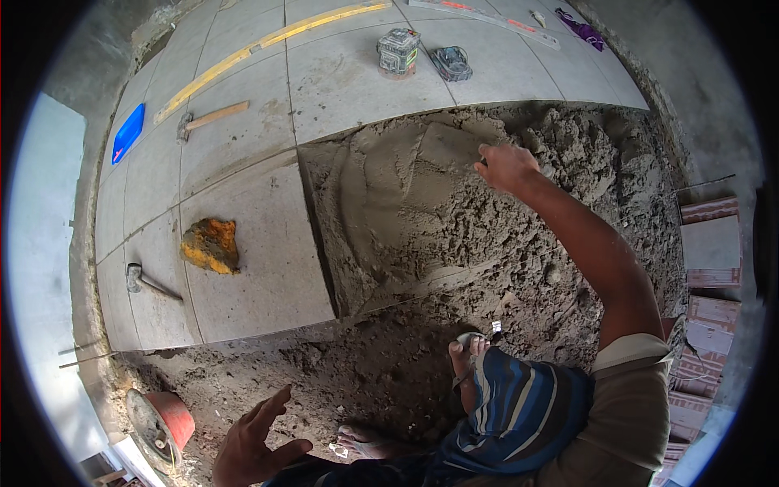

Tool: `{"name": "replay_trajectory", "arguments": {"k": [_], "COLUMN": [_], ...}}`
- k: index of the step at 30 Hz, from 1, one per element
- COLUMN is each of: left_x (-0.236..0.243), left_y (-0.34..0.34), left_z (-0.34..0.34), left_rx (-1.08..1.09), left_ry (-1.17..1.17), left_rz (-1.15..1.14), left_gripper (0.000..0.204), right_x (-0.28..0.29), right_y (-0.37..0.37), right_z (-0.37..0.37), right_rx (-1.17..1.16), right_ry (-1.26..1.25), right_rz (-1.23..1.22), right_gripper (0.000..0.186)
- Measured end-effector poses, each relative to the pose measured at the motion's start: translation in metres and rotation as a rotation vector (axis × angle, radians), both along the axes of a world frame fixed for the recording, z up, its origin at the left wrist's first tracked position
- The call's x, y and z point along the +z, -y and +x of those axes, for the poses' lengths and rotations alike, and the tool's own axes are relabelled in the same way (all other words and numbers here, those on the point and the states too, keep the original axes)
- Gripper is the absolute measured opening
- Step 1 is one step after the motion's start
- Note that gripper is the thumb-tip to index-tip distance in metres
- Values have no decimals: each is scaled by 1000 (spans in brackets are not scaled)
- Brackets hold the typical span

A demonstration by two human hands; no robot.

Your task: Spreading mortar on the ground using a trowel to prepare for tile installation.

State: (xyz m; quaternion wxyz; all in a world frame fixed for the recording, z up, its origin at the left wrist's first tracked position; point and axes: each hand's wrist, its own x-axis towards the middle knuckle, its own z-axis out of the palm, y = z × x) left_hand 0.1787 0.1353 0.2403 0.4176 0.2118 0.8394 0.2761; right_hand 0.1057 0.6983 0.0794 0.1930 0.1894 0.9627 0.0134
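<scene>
Here, grey mortar (385, 191), under right hand (510, 168)

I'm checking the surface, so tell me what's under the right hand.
Mortar shows around the right hand, smoother to its left, lumpier to its right. The patch directly beneath is covered.

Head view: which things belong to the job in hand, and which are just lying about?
Likely in the job: wet grey mortar bed, bare right hand at it, flat grey rectangular floor tile beside it.

Apparently just lying about, untouched: blue rectangular plastic tray, metal-headed hammer with a wooden handle, crumpled purple cloth.
</scene>
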Motion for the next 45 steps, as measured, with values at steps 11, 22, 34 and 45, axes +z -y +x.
{"name": "replay_trajectory", "arguments": {"k": [11, 22, 34, 45], "left_x": [14, 9, 17, -18], "left_y": [16, 7, 39, -7], "left_z": [11, 5, 32, -12], "left_rx": [6, -103, -78, -69], "left_ry": [-17, -141, -53, 84], "left_rz": [-38, -120, 17, -42], "left_gripper": [80, 78, 83, 78], "right_x": [1, 25, 22, -73], "right_y": [-47, -11, 40, 166], "right_z": [-16, 116, 167, 83], "right_rx": [-231, -144, -325, -640], "right_ry": [-10, 158, -181, -284], "right_rz": [-282, -139, -624, -1426], "right_gripper": [41, 45, 43, 52]}}
